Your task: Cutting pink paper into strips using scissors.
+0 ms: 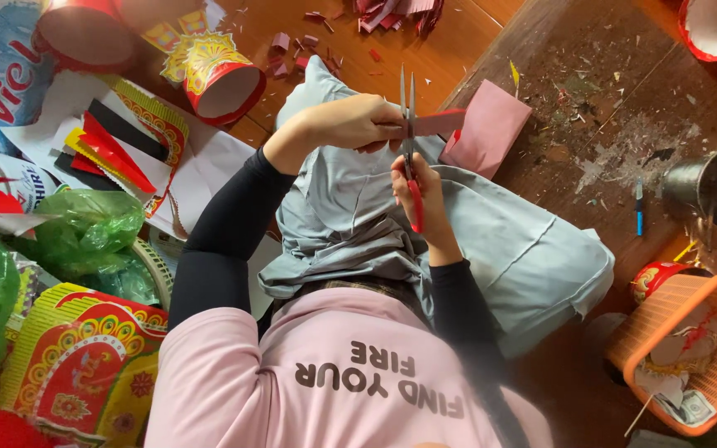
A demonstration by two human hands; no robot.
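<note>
Left hand (350, 124) clamped on red paper strip (437, 122), pinching close beside blades. Risk: fingertips nicked if strip slides inward.

Right hand (421, 195) closed round red handles of scissors (409, 141), blades upright, parted, biting strip mid-frame over grey cloth (491, 241) on lap. Risk: crooked cut if strip sags unsupported at right end.

Right of blades, pink paper sheet (490, 129) near; could snag. Scraps may drop onto floor (616, 108).

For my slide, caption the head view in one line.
Right hand works red-handled scissors through a red paper piece held by the left hand, above grey cloth and scattered paper scraps.
</note>
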